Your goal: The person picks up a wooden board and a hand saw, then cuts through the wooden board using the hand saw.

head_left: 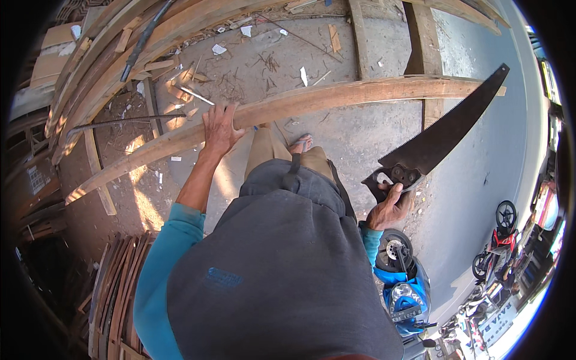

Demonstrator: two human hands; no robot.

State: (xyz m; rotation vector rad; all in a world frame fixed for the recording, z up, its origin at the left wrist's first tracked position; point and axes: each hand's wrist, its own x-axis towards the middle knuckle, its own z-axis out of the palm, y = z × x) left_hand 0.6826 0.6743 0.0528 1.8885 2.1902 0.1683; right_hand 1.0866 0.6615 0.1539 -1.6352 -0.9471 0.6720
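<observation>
A long wooden beam (336,95) runs across in front of me, from low on the left to the upper right. My left hand (221,131) grips it left of its middle, fingers over the top and thumb along the near side. A pale thin stick (197,95) shows just beyond those fingers; whether it touches them I cannot tell. In my right hand (389,209) is a handsaw (447,133), held by its dark handle. Its dark blade points up and right, the tip close to the beam's right end, with the toothed edge facing the beam.
Timber supports (425,60) cross at the beam's right part. Long planks (114,66) and a dark metal bar (144,42) lie at the far left. Stacked boards (117,294) stand at the near left. A blue motorcycle (403,294) is close on my right; a red one (501,243) stands farther off.
</observation>
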